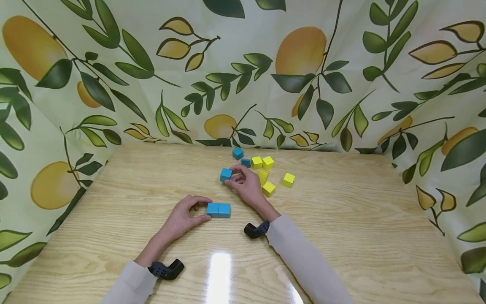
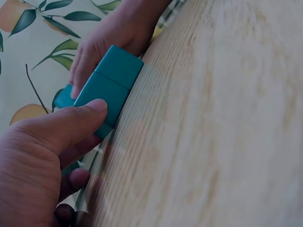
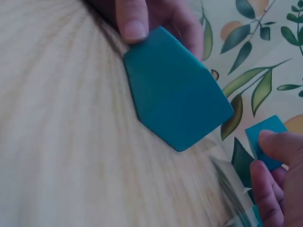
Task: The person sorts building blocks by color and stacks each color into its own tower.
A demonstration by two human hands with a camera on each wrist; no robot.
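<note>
Two blue cubes (image 1: 224, 210) stand side by side on the table, faces together. My left hand (image 1: 183, 217) holds the left one of the pair, thumb at its near side and forefinger at its far side; the thumb pressing on it shows in the left wrist view. Beyond and to the right, my right hand (image 1: 247, 186) pinches a separate blue cube (image 1: 225, 174) between thumb and fingers. That same cube (image 3: 272, 124) appears near the right edge of the right wrist view, where the blue pair (image 3: 175, 90) looms larger.
Two more blue cubes (image 1: 238, 153) lie at the table's back. Several yellow cubes (image 1: 288, 180) are scattered to the right of my right hand, some close beside it. A leaf-and-fruit patterned cloth (image 1: 243, 93) rises behind the wooden table (image 1: 341, 232).
</note>
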